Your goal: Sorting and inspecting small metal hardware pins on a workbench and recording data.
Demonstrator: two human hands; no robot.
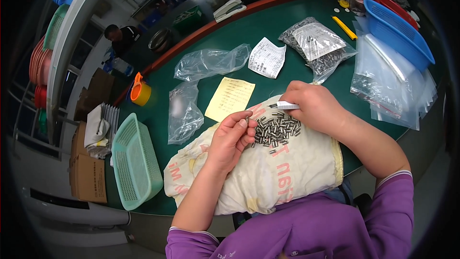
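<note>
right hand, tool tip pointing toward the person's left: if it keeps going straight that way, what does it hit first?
Probably the left hand. The right hand holds a small white tool aimed leftward just above the pile of small metal cylinders on the cloth sack; the left fingertips, pinching one piece, lie roughly in that line. Depth is unclear.

Bare green table is lying open beyond the yellow note, between the clear plastic bags and the bag of metal parts, giving a hand room to pass. To the left, a green mesh basket is blocking the table edge, and to the right a stack of clear zip bags and a blue basket are crowding the way. Near the hands, the pile of small metal pins is taking up the middle of the cloth sack.
</note>
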